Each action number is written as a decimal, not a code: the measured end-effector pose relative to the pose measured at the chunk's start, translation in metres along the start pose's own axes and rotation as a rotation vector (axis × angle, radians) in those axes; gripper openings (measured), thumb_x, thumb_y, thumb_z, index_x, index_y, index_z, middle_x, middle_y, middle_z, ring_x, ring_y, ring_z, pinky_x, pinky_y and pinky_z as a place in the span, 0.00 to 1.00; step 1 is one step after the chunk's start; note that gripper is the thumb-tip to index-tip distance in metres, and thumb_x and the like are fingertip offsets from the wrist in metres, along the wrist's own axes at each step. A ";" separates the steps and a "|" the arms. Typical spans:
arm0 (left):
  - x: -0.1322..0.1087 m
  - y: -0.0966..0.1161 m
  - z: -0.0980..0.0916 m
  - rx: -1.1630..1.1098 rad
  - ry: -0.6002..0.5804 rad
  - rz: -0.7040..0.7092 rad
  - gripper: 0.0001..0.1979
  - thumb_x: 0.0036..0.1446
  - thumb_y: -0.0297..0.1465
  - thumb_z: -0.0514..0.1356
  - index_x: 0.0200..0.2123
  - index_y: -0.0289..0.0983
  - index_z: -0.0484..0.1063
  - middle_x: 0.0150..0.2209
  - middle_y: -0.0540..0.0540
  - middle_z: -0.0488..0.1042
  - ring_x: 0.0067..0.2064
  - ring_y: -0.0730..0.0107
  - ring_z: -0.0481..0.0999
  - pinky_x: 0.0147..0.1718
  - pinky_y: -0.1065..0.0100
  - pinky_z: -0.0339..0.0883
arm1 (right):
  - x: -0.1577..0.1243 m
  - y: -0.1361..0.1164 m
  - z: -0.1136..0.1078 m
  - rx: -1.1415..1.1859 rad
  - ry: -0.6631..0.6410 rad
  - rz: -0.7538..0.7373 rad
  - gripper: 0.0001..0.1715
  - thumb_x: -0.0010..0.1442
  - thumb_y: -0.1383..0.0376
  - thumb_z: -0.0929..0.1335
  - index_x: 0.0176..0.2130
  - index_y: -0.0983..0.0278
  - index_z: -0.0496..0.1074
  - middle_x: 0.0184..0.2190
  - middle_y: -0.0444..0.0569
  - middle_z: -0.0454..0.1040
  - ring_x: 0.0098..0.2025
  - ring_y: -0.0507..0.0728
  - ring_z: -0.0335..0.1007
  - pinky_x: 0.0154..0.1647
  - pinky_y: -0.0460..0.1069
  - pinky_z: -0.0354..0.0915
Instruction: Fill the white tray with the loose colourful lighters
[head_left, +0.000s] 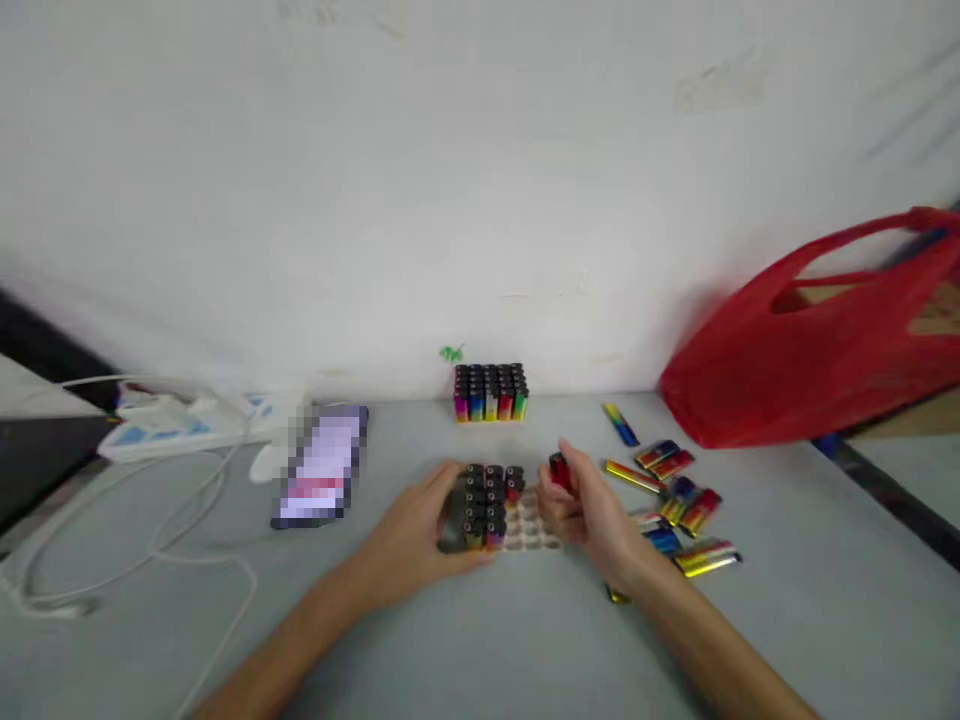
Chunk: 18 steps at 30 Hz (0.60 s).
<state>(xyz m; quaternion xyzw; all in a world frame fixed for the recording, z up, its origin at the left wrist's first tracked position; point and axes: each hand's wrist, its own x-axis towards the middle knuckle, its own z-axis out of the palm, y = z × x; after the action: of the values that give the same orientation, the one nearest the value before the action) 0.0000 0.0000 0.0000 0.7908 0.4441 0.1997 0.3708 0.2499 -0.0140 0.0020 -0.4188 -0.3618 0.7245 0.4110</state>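
A pale tray (531,530) with rows of small cells lies on the table in front of me. Its left side holds several upright lighters (486,505) with black tops, and the cells to the right show bare. My left hand (420,525) is curved around the left end of this tray, fingers at the far edge and thumb along the near edge. Just over the tray's right side, my right hand (581,505) grips a red lighter (559,472) with a black end. Right of that hand, several shiny multicoloured lighters (701,510) lie loosely scattered.
A block of upright lighters (491,393) stands against the wall. To the left are a phone (322,465), a power strip (180,425) and loose white cables (154,535). A red bag (810,350) rests at the right.
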 end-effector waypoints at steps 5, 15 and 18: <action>0.000 0.003 0.000 0.030 0.018 0.029 0.27 0.57 0.41 0.78 0.52 0.42 0.70 0.48 0.46 0.78 0.46 0.52 0.79 0.42 0.61 0.69 | 0.000 -0.001 0.002 -0.041 0.050 -0.026 0.37 0.61 0.35 0.67 0.22 0.56 0.51 0.18 0.32 0.42 0.20 0.48 0.33 0.18 0.46 0.35; -0.001 0.000 0.000 0.035 0.032 0.037 0.27 0.56 0.39 0.79 0.52 0.41 0.70 0.48 0.47 0.78 0.46 0.54 0.79 0.41 0.62 0.70 | 0.000 0.007 0.004 0.022 0.089 -0.084 0.32 0.66 0.40 0.66 0.24 0.56 0.54 0.18 0.32 0.43 0.20 0.48 0.33 0.19 0.46 0.34; 0.000 -0.001 0.001 0.025 0.038 0.033 0.28 0.56 0.40 0.79 0.52 0.41 0.70 0.48 0.46 0.78 0.46 0.54 0.80 0.42 0.62 0.71 | 0.002 0.008 0.004 -0.005 0.097 -0.140 0.35 0.68 0.35 0.67 0.27 0.58 0.59 0.19 0.32 0.46 0.20 0.48 0.35 0.19 0.45 0.35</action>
<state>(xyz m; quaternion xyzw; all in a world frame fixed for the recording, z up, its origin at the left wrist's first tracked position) -0.0001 -0.0001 -0.0011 0.7987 0.4404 0.2150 0.3490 0.2436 -0.0165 -0.0043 -0.4281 -0.3715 0.6720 0.4766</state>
